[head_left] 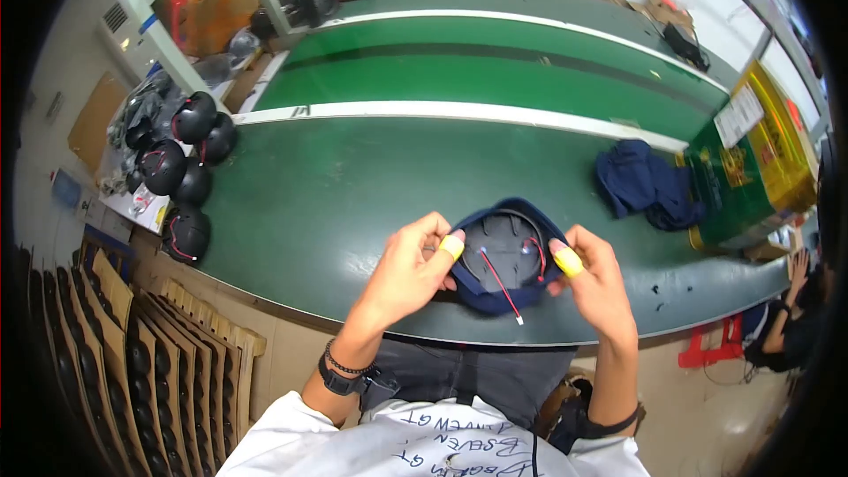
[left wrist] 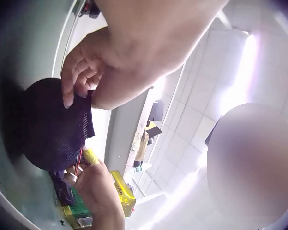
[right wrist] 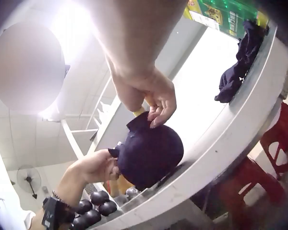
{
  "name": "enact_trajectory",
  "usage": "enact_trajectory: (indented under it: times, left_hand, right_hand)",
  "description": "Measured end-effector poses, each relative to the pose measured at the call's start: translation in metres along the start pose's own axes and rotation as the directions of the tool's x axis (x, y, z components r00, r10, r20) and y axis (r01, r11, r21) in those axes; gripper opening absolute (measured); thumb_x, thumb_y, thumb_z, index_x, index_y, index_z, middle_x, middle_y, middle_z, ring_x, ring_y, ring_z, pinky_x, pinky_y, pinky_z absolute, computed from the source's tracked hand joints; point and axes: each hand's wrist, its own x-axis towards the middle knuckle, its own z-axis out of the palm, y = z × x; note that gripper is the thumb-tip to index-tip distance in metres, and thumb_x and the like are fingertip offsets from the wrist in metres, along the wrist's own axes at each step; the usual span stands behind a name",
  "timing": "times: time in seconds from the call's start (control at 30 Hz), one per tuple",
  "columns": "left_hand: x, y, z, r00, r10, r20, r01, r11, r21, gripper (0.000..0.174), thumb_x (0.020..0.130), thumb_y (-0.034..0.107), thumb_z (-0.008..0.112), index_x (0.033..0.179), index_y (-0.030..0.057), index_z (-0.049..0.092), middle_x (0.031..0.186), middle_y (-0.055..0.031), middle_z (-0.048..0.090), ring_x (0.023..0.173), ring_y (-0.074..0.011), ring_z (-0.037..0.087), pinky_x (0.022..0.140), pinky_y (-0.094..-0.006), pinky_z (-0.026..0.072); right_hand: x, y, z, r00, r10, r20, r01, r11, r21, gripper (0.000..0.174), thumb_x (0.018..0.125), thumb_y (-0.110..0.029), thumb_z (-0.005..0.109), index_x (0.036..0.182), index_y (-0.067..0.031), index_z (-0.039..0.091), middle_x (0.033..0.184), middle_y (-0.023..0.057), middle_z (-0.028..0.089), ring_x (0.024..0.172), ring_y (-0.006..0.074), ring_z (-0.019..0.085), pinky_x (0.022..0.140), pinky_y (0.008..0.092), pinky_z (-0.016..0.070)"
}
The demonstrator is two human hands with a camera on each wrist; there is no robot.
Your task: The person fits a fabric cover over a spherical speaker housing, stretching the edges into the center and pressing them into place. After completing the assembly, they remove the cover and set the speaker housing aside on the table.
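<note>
Head view: left hand (head_left: pixel 406 269) and right hand (head_left: pixel 601 287) pinch opposite edges of a navy fabric cover (head_left: pixel 481 299) around a dark shell (head_left: pixel 500 237), at the green table's (head_left: pixel 353 168) near edge. A loose red wire (head_left: pixel 502 286) crossing the rim could snag if fabric is tugged. Farther right: crumpled navy cloth (head_left: pixel 645 181).

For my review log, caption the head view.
Left grip and right grip hold a round navy fabric cover around a dark domed plastic shell.

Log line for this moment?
left hand: grips cover at rim; right hand: grips opposite rim; cover: dark blue, around black shell; red wire: across shell; dark cloth: on table
</note>
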Motion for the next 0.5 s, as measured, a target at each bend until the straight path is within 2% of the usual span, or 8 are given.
enact_trajectory:
  times: [0.03,0.13,0.23,0.27,0.3,0.4,0.43,0.5]
  left_hand:
    - [0.001,-0.004,0.001,0.999,-0.016,0.034,0.019,0.995,-0.1,0.023,0.105,0.021,0.061,0.095,0.001,0.058,0.079,-0.001,0.06,0.066,-0.0087,0.061,0.055,-0.0268,0.0552]
    - [-0.005,-0.021,-0.013,0.998,0.06,0.032,-0.046,0.945,-0.324,0.02,0.105,0.024,0.06,0.108,0.0041,0.058,0.091,0.0001,0.06,0.085,-0.0086,0.064,0.067,-0.0271,0.0577]
    - [-0.023,-0.023,-0.058,0.974,0.089,-0.208,-0.128,0.974,-0.186,0.024,0.102,0.02,0.064,0.12,0.0066,0.055,0.101,-0.0033,0.06,0.096,-0.0114,0.062,0.088,-0.0318,0.0534]
    - [-0.027,-0.029,-0.085,0.89,0.2,-0.409,-0.234,0.972,-0.034,0.028,0.1,0.019,0.066,0.122,0.0057,0.053,0.104,-0.0046,0.06,0.097,-0.0127,0.062,0.089,-0.0325,0.0527]
    - [-0.03,-0.042,-0.118,0.763,0.322,-0.561,-0.303,0.944,0.13,0.032,0.099,0.017,0.068,0.123,0.0049,0.051,0.107,-0.0059,0.059,0.097,-0.0139,0.062,0.089,-0.0331,0.0521]
    - [-0.049,-0.08,-0.247,0.261,0.54,-0.8,0.274,0.754,0.598,0.064,0.084,0.03,0.082,0.128,0.0007,0.047,0.124,-0.0167,0.05,0.118,-0.031,0.051,0.103,-0.0459,0.0438]
    - [-0.06,-0.086,-0.279,0.163,0.556,-0.815,0.451,0.693,0.562,0.078,0.08,0.034,0.085,0.135,-0.0017,0.042,0.132,-0.0216,0.046,0.126,-0.0379,0.045,0.109,-0.0502,0.0386]
    - [-0.077,-0.118,-0.338,0.067,0.479,-0.875,0.509,0.738,0.443,0.115,0.066,0.046,0.094,0.15,-0.0026,0.032,0.153,-0.0268,0.03,0.144,-0.045,0.028,0.119,-0.055,0.0275]
  right_hand:
    - [-0.001,-0.005,0.002,1.0,0.0,0.022,-0.002,0.998,0.055,0.027,0.103,-0.022,0.064,0.085,-0.0044,0.054,0.075,-0.0016,0.057,0.061,0.0088,0.058,0.054,0.0243,0.0473]
    - [0.008,0.016,0.009,0.972,-0.098,-0.212,0.119,0.989,0.09,0.029,0.101,-0.026,0.064,0.124,-0.0097,0.062,0.1,0.0022,0.058,0.065,0.0089,0.057,0.058,0.0226,0.0493]
    - [0.077,0.021,-0.016,0.972,-0.037,-0.233,0.091,0.97,0.225,0.029,0.1,-0.027,0.065,0.122,-0.0095,0.063,0.094,-0.0028,0.057,0.063,0.003,0.047,0.052,0.0196,0.0377]
    - [0.108,0.014,-0.014,0.938,-0.016,-0.346,0.144,0.927,0.347,0.027,0.1,-0.029,0.067,0.119,-0.0103,0.063,0.084,-0.0056,0.053,0.06,0.0031,0.046,0.05,0.02,0.0345]
    - [0.151,0.026,-0.039,0.967,-0.032,-0.252,0.118,0.936,0.333,0.027,0.1,-0.032,0.068,0.117,-0.0121,0.063,0.077,-0.0077,0.048,0.062,0.0033,0.045,0.052,0.0215,0.0341]
    - [0.273,0.032,-0.051,0.951,-0.067,-0.303,0.209,0.859,0.468,0.025,0.102,-0.035,0.064,0.115,-0.0131,0.059,0.076,-0.0057,0.047,0.066,0.0067,0.047,0.059,0.0238,0.0388]
    - [0.326,0.05,-0.066,0.946,-0.057,-0.319,0.216,0.844,0.491,0.023,0.104,-0.034,0.059,0.114,-0.0129,0.058,0.078,-0.0034,0.051,0.066,0.0084,0.05,0.059,0.0239,0.0416]
    - [0.403,0.069,-0.078,0.951,-0.023,-0.309,0.167,0.879,0.447,0.022,0.105,-0.034,0.055,0.113,-0.0129,0.058,0.08,-0.0027,0.054,0.067,0.0083,0.052,0.06,0.0237,0.0433]
